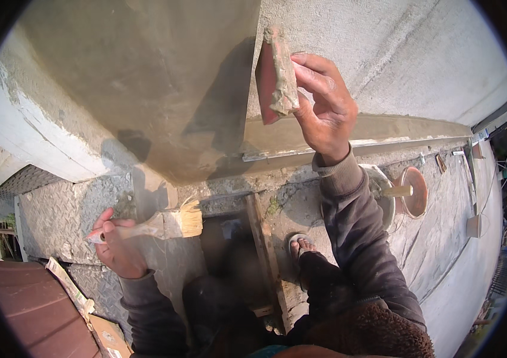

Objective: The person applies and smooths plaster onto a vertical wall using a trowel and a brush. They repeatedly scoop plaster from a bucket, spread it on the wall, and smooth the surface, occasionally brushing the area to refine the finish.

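Note:
My right hand (328, 101) is raised at the corner of the wall, its fingers closed round a small reddish plastering float (268, 86). Grey mortar clings along the float's near edge. Beside it on the left is a smooth, damp-looking plastered face (164, 77); a rougher pale wall (397, 53) lies to the right. Lower down on the left, my left hand (119, 244) grips a wide paintbrush (164, 225) by its handle. The brush's cream bristles point right, apart from the wall.
Below the brush is a dark opening (229, 250) with a wooden plank (265, 256) along its right side. A pale bucket (388, 209) and a reddish bucket (423, 194) stand beyond my right forearm. Patterned slabs (50, 221) and a brown sheet (26, 304) lie left.

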`<act>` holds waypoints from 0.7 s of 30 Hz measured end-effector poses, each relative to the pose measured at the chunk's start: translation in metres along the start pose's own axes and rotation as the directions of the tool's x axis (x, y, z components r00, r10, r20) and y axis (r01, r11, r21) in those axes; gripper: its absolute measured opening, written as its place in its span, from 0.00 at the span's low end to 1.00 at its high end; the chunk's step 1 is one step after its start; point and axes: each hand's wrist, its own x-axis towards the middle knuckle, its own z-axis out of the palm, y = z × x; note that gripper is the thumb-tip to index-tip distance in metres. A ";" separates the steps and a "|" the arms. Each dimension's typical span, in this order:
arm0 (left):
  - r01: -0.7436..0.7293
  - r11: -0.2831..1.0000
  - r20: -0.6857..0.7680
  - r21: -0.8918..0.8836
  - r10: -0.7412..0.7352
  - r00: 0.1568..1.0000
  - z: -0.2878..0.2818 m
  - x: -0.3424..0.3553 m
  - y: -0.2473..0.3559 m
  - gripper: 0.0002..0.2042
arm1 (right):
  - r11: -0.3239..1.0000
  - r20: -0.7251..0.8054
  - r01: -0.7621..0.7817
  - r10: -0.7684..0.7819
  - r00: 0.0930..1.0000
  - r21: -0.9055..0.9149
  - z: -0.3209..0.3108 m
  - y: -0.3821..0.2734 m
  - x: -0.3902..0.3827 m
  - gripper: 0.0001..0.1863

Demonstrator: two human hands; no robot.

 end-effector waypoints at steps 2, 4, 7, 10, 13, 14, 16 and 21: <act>-0.002 1.000 0.007 0.007 0.002 1.000 0.001 -0.001 0.001 0.20 | 1.000 -0.001 -0.005 0.005 1.000 -0.001 0.001 0.001 0.000 0.23; -0.009 1.000 0.003 0.029 0.009 1.000 0.003 0.000 0.003 0.20 | 1.000 0.000 -0.001 0.001 1.000 -0.008 0.003 0.002 0.001 0.23; 0.008 1.000 0.001 0.017 -0.008 1.000 0.002 0.000 0.003 0.20 | 1.000 0.004 0.010 -0.009 1.000 -0.028 0.006 0.006 0.001 0.23; -0.013 1.000 0.011 0.028 0.013 1.000 0.005 0.000 0.005 0.20 | 0.999 0.009 -0.018 0.018 1.000 -0.031 0.007 0.012 -0.002 0.23; 0.007 1.000 0.049 0.028 -0.008 0.999 0.000 0.001 0.002 0.23 | 0.996 0.011 -0.087 0.087 0.996 0.019 0.011 0.015 -0.009 0.23; -0.005 1.000 0.034 0.029 0.004 0.999 0.000 0.000 0.003 0.22 | 0.992 0.009 -0.112 0.112 0.994 0.056 0.015 0.015 -0.012 0.22; -0.028 0.999 0.004 0.031 0.028 1.000 0.004 0.001 0.004 0.19 | 0.987 0.026 -0.149 0.147 0.989 0.066 0.016 0.018 -0.019 0.22; -0.046 0.999 -0.006 0.019 0.046 0.999 0.007 0.001 0.004 0.20 | 0.934 0.051 -0.329 0.325 0.944 0.141 0.022 0.027 -0.051 0.20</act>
